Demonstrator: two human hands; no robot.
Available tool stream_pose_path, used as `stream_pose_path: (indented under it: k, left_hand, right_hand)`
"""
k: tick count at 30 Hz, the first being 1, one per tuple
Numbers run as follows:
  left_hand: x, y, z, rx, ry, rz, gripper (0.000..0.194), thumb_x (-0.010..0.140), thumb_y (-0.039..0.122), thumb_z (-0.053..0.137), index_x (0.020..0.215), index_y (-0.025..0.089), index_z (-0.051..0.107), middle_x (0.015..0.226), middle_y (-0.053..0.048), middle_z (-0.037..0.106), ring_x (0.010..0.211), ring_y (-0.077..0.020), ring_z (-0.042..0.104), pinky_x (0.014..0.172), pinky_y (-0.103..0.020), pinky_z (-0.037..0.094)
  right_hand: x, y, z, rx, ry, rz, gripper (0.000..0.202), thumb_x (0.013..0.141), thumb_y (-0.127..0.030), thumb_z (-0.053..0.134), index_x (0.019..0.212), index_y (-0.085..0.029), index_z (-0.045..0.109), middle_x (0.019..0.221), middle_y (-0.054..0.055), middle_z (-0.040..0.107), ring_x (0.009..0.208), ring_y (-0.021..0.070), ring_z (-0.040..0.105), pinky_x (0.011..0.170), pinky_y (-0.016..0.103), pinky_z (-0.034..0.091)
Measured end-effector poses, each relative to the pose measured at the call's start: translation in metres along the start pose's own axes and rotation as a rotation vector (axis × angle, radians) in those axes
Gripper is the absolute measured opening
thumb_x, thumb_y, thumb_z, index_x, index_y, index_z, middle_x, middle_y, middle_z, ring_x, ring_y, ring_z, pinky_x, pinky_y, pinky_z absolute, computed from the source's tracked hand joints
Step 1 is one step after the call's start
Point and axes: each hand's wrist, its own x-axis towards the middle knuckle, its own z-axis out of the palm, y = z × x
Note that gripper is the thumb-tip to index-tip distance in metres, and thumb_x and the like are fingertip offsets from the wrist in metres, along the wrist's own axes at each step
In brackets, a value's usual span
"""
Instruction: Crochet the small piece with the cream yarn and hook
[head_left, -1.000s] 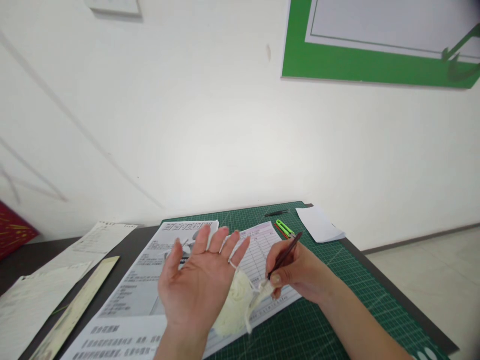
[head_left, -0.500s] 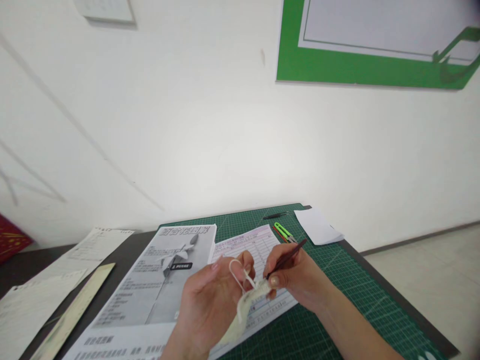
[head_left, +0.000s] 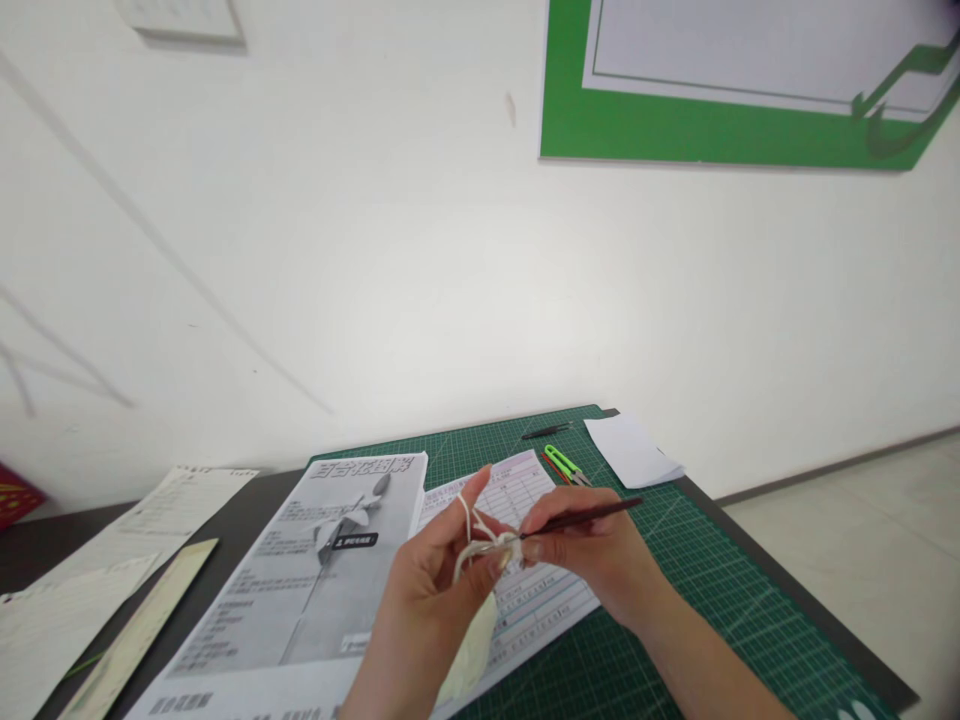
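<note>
My left hand (head_left: 424, 590) pinches the top of a cream crochet piece (head_left: 474, 655) between thumb and fingers. Cream yarn (head_left: 468, 512) loops round its raised index finger. The lower part of the piece hangs below, partly behind the hand. In my right hand (head_left: 604, 555) is a dark crochet hook (head_left: 596, 512), held like a pen with its back end pointing right. The hook's thin tip meets the stitches at the left fingertips. Both hands are closed, close together above a printed form (head_left: 555, 600).
A green cutting mat (head_left: 675, 600) covers the dark table. Green thread snips (head_left: 562, 459), a black pointed tool (head_left: 546, 432) and blank white paper (head_left: 634, 450) lie beyond my right hand. To the left are a printed flower sheet (head_left: 300, 580), a pale strip (head_left: 146, 625) and handwritten sheets (head_left: 172, 525).
My left hand has turned over, its index finger now raised with the yarn. The hook has swung flatter, its back end farther right. The view has shifted slightly.
</note>
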Motion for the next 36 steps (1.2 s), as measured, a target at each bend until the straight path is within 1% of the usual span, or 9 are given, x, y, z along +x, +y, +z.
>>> stream_pose_path:
  k: [3, 7, 14, 17, 21, 23, 27, 32, 36]
  left_hand:
    - [0.0, -0.002, 0.002, -0.051, 0.048, -0.007, 0.049, 0.069, 0.019, 0.078, 0.115, 0.03, 0.069, 0.073, 0.003, 0.069, 0.074, -0.0117, 0.06, 0.075, -0.022, 0.043]
    - [-0.001, -0.001, 0.005, -0.057, 0.1, -0.024, 0.047, 0.067, 0.016, 0.078, 0.112, 0.027, 0.071, 0.067, 0.004, 0.067, 0.066, -0.0093, 0.056, 0.071, -0.019, 0.042]
    - [-0.002, -0.004, 0.001, 0.101, 0.177, 0.047, 0.045, 0.064, 0.019, 0.078, 0.108, 0.027, 0.074, 0.067, 0.002, 0.067, 0.066, -0.0127, 0.055, 0.068, -0.023, 0.044]
    - [-0.002, -0.007, 0.0, 0.155, 0.204, 0.067, 0.035, 0.063, 0.02, 0.078, 0.098, 0.025, 0.078, 0.07, 0.0, 0.068, 0.067, -0.0141, 0.056, 0.067, -0.024, 0.045]
    - [-0.001, -0.008, 0.004, 0.077, 0.228, 0.078, 0.048, 0.063, 0.021, 0.08, 0.11, 0.027, 0.073, 0.063, 0.003, 0.063, 0.064, -0.0109, 0.054, 0.065, -0.02, 0.044]
    - [0.0, -0.009, 0.007, 0.01, 0.227, 0.062, 0.052, 0.064, 0.02, 0.081, 0.114, 0.027, 0.07, 0.06, 0.005, 0.061, 0.059, -0.0086, 0.052, 0.063, -0.018, 0.042]
    - [0.001, -0.01, 0.01, -0.055, 0.209, -0.007, 0.047, 0.065, 0.019, 0.08, 0.111, 0.022, 0.072, 0.058, 0.005, 0.06, 0.052, -0.0059, 0.048, 0.055, -0.016, 0.04]
    - [-0.001, -0.009, 0.011, 0.105, 0.208, 0.068, 0.046, 0.069, 0.021, 0.076, 0.114, 0.019, 0.07, 0.061, 0.004, 0.062, 0.054, -0.0099, 0.052, 0.055, -0.021, 0.045]
    - [0.001, -0.001, 0.004, 0.107, 0.089, 0.052, 0.043, 0.067, 0.022, 0.077, 0.11, 0.02, 0.073, 0.067, 0.002, 0.065, 0.058, -0.012, 0.055, 0.062, -0.025, 0.047]
  right_hand:
    - [0.001, 0.003, 0.001, 0.02, 0.005, 0.009, 0.015, 0.059, -0.012, 0.084, 0.068, -0.02, 0.076, 0.063, -0.003, 0.07, 0.055, 0.0084, 0.064, 0.053, 0.016, 0.053]
    - [0.001, 0.006, 0.002, 0.061, -0.021, 0.007, 0.007, 0.066, -0.021, 0.081, 0.071, -0.019, 0.076, 0.065, -0.003, 0.067, 0.053, 0.0078, 0.062, 0.049, 0.016, 0.053]
    - [-0.002, 0.01, 0.005, 0.161, 0.039, 0.094, 0.011, 0.068, -0.025, 0.081, 0.074, -0.019, 0.075, 0.066, -0.002, 0.069, 0.05, 0.0063, 0.062, 0.048, 0.015, 0.054]
    - [-0.002, 0.011, 0.005, 0.143, 0.059, 0.094, 0.01, 0.068, -0.024, 0.081, 0.074, -0.02, 0.075, 0.071, -0.001, 0.069, 0.059, 0.0084, 0.063, 0.053, 0.017, 0.056]
    - [-0.003, 0.012, 0.008, 0.11, 0.038, 0.105, 0.014, 0.064, -0.019, 0.082, 0.077, -0.021, 0.076, 0.081, 0.001, 0.069, 0.072, 0.0132, 0.065, 0.056, 0.02, 0.058]
    - [-0.002, 0.012, 0.01, 0.117, 0.017, 0.082, 0.015, 0.063, -0.016, 0.082, 0.075, -0.021, 0.076, 0.079, 0.0, 0.068, 0.068, 0.0126, 0.064, 0.055, 0.02, 0.056]
    - [-0.001, 0.014, 0.012, 0.112, 0.031, -0.003, 0.014, 0.061, -0.011, 0.082, 0.069, -0.021, 0.075, 0.07, -0.003, 0.067, 0.062, 0.0112, 0.063, 0.056, 0.02, 0.052]
    - [-0.001, 0.015, 0.009, 0.031, 0.07, -0.054, 0.015, 0.06, -0.01, 0.082, 0.067, -0.022, 0.076, 0.069, -0.002, 0.067, 0.061, 0.0118, 0.061, 0.055, 0.022, 0.051]
    - [-0.003, 0.01, 0.006, -0.022, 0.033, -0.069, 0.016, 0.06, -0.011, 0.083, 0.067, -0.023, 0.077, 0.067, -0.001, 0.068, 0.061, 0.0127, 0.06, 0.056, 0.024, 0.049]
